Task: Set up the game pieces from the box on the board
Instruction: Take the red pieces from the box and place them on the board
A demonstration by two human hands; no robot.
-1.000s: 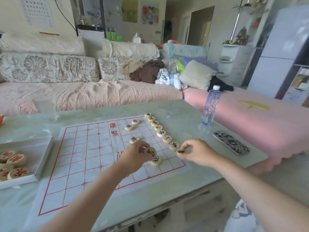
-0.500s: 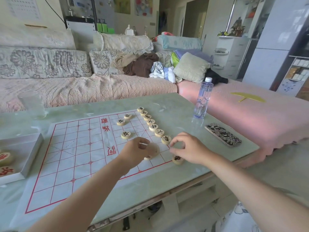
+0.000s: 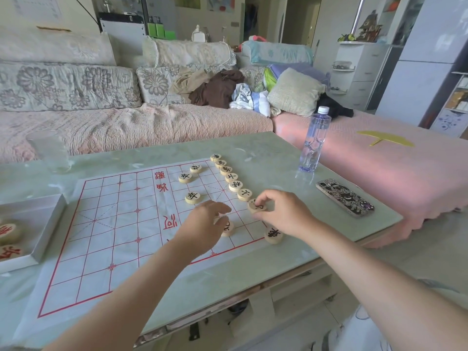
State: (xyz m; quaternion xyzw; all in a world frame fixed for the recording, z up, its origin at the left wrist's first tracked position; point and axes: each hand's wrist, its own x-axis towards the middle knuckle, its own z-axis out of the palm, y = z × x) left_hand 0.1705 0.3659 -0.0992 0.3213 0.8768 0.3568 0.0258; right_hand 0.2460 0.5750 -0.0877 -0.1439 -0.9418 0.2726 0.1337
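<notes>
The right hand [image 3: 283, 214] pinches a black-marked piece [image 3: 256, 205] at the board's [image 3: 106, 224] far-right file, extending the back row. The left hand's [image 3: 202, 229] fingers close loosely beside another piece [image 3: 228, 228]; red pieces wait in the box [image 3: 48, 224], left of the board.

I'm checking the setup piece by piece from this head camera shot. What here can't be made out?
- Round wooden piece in the right hand: fingers cover part of its black character.
- Round wooden piece under the left hand: half hidden, character unreadable.
- Shallow grey box: cut off by the left edge, so its count of red-lettered pieces is unknown.
</notes>
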